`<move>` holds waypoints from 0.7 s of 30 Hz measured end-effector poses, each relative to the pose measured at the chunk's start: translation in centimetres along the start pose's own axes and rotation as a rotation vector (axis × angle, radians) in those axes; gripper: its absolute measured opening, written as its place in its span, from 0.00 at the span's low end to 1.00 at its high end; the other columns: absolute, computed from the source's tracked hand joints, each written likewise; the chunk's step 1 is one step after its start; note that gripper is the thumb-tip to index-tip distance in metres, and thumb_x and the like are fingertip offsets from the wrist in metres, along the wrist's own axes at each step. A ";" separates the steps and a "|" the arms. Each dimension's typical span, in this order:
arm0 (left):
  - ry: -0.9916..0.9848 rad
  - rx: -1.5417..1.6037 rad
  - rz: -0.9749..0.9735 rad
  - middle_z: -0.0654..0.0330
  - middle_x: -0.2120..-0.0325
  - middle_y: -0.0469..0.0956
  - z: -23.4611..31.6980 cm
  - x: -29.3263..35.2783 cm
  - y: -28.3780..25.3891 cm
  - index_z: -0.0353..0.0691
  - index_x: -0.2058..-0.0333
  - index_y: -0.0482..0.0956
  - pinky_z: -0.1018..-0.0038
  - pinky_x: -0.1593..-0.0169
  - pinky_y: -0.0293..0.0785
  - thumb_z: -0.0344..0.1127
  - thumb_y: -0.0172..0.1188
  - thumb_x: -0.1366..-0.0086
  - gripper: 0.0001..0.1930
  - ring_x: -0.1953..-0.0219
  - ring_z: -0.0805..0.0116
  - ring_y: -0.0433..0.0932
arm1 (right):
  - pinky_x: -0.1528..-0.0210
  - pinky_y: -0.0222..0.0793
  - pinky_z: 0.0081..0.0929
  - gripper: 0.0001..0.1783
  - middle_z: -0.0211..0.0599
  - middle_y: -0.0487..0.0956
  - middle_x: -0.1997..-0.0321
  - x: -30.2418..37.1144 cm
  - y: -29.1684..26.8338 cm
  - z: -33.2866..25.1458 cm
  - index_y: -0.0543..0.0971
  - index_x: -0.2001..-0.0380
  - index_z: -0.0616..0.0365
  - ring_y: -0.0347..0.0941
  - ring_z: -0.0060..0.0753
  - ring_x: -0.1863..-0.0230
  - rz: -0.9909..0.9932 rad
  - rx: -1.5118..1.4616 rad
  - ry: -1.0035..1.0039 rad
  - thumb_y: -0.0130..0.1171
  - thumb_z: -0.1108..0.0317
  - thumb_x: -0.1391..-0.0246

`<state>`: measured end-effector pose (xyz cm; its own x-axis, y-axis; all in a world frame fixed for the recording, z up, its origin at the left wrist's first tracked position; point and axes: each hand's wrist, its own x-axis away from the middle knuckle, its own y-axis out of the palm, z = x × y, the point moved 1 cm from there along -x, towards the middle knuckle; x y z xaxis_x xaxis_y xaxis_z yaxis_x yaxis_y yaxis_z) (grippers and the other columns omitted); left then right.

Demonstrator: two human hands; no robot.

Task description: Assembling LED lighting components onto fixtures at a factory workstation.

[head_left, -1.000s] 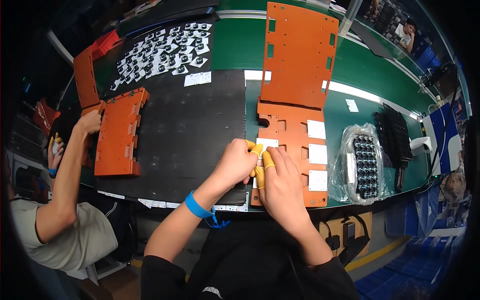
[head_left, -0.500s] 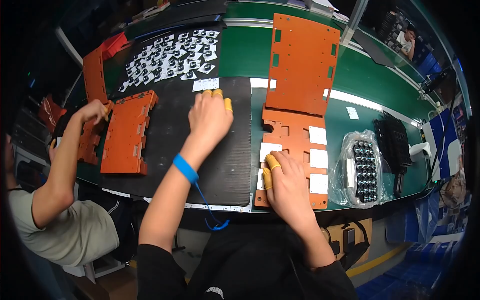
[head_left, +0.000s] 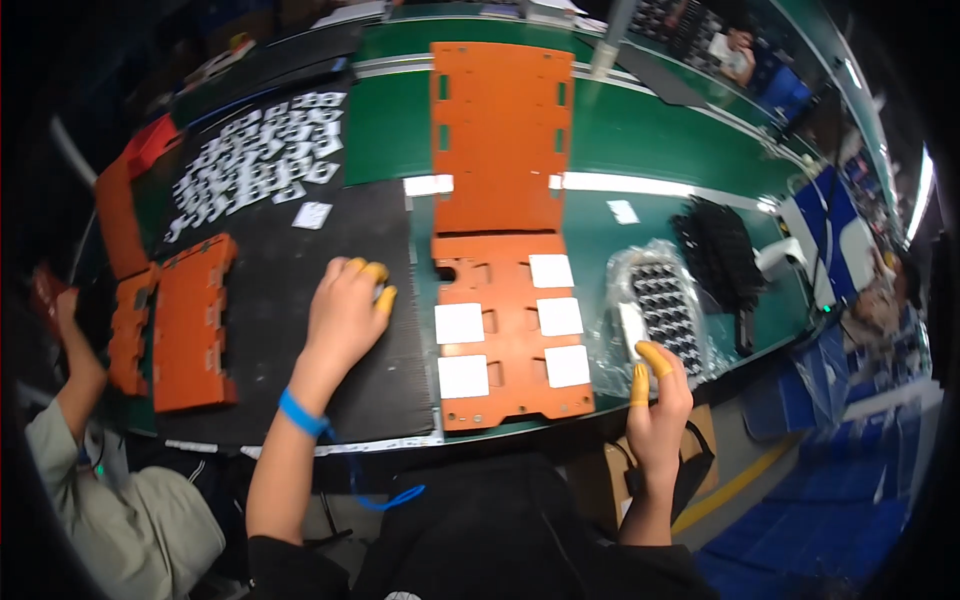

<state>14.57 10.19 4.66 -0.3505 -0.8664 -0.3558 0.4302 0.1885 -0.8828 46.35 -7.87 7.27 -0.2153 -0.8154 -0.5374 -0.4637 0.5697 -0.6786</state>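
My left hand, with yellow finger cots and a blue wrist strap, hovers over the black mat. Its fingers are curled together around a small pale thing I cannot make out. One white board lies on the mat beyond it. My right hand, also in yellow finger cots, reaches the near edge of a clear plastic bag with rows of black round parts; its fingers are apart. Between my hands lies an orange fixture with its lid swung up, bearing several white square boards.
At far left, many white boards lie in rows. More orange fixtures stand by a co-worker's arm. On the right are a small white card, a black bundle and a white handheld device.
My view has turned to the right. My right hand has left the boards on the orange fixture for the plastic bag. My left hand has drawn back from the lone white board.
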 end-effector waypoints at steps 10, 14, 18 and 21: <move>-0.047 -0.037 0.043 0.41 0.55 0.74 2.7 5.8 -3.2 0.22 0.54 0.75 0.60 0.46 0.70 0.26 0.67 0.48 0.23 0.49 0.44 0.70 | 0.60 0.72 0.34 0.13 0.45 0.77 0.62 0.4 -1.8 6.7 0.78 0.60 0.66 0.75 0.44 0.66 0.025 0.112 0.267 0.61 0.80 0.52; -0.218 -0.112 -0.018 0.40 0.56 0.73 3.2 7.4 -2.4 0.19 0.57 0.75 0.60 0.45 0.69 0.28 0.68 0.47 0.21 0.48 0.45 0.68 | 0.52 0.69 0.39 0.16 0.48 0.75 0.57 0.6 -1.0 6.9 0.78 0.59 0.65 0.73 0.53 0.55 -0.057 0.275 0.158 0.66 0.76 0.54; -0.321 0.064 0.024 0.43 0.60 0.72 3.4 7.1 -3.0 0.24 0.61 0.73 0.61 0.46 0.67 0.26 0.69 0.49 0.19 0.49 0.45 0.68 | 0.52 0.69 0.39 0.13 0.48 0.75 0.58 0.5 -1.1 6.4 0.75 0.64 0.66 0.72 0.54 0.55 -0.045 0.301 0.169 0.65 0.78 0.55; -0.378 0.344 0.128 0.48 0.66 0.74 3.6 7.8 -2.5 0.30 0.59 0.73 0.63 0.58 0.72 0.20 0.63 0.47 0.15 0.65 0.51 0.75 | 0.53 0.68 0.41 0.13 0.49 0.75 0.58 0.6 -0.9 6.5 0.75 0.66 0.67 0.71 0.54 0.56 -0.043 0.328 0.120 0.65 0.79 0.56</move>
<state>13.77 1.24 5.19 0.0198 -0.9648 -0.2624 0.7206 0.1957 -0.6652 52.20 -8.24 4.32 -0.3105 -0.8344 -0.4553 -0.1777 0.5215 -0.8345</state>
